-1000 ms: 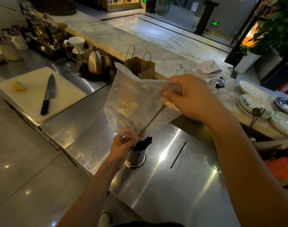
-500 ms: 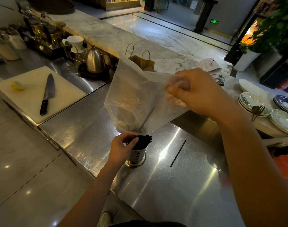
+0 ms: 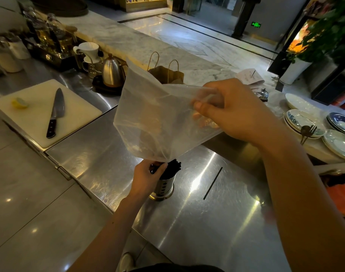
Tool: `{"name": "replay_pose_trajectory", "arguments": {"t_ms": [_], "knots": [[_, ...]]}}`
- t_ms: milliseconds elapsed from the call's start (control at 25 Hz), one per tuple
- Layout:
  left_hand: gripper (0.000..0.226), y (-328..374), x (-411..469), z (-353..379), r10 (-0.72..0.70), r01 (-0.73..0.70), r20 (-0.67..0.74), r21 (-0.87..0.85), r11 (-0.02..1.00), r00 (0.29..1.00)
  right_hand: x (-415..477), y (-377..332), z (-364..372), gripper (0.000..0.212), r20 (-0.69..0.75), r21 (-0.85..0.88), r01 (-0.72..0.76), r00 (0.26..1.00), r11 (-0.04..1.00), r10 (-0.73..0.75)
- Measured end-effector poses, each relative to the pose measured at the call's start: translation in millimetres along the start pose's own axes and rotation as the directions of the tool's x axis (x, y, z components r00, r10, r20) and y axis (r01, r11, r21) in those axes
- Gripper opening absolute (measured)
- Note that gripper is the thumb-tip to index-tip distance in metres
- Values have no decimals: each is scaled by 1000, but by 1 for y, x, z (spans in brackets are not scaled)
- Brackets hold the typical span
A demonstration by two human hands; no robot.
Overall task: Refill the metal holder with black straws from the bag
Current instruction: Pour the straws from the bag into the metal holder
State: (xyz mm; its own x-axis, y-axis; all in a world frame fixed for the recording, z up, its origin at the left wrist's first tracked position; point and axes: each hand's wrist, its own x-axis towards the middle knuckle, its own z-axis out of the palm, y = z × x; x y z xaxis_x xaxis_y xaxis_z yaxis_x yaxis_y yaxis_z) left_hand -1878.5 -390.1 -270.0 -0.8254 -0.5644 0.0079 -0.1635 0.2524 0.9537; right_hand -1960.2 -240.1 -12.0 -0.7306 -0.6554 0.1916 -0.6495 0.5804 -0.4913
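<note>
A cloudy, crinkled plastic bag (image 3: 160, 118) hangs over the shiny perforated metal holder (image 3: 163, 188) on the scuffed, glossy steel counter (image 3: 207, 232).

Steel desk (image 3: 187, 232) carries white cutting board (image 3: 75, 114) at left edge; knife (image 3: 55, 114) lies on board, lemon piece (image 3: 20, 103) near board's far-left corner. Kettle (image 3: 112, 72) at desk's far edge, brown paper bag (image 3: 165, 75) beside it. Stacked plates (image 3: 305, 124) at right edge, fork (image 3: 308, 131) on them.
</note>
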Motion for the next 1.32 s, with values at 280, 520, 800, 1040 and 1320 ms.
{"name": "replay_pose_trajectory", "arguments": {"t_ms": [280,520,800,1040,1320], "knots": [[11,-11,1,2,46,-46,33,-10,999,998,-7,14,-4,21,-25,103,-79,996,992,82],[15,-11,-4,2,68,-67,54,-28,997,996,-27,46,8,15,-93,320,-172,973,932,211],[27,-14,-6,6,111,-109,-21,54,993,994,-68,99,38,18,-96,689,-267,888,673,450],[59,-11,-10,11,79,-91,84,157,983,993,-110,151,57,25,-6,898,-260,799,355,601],[106,-18,-14,25,33,-66,116,296,953,993,-189,221,129,22,202,977,-171,551,-128,809]]}}
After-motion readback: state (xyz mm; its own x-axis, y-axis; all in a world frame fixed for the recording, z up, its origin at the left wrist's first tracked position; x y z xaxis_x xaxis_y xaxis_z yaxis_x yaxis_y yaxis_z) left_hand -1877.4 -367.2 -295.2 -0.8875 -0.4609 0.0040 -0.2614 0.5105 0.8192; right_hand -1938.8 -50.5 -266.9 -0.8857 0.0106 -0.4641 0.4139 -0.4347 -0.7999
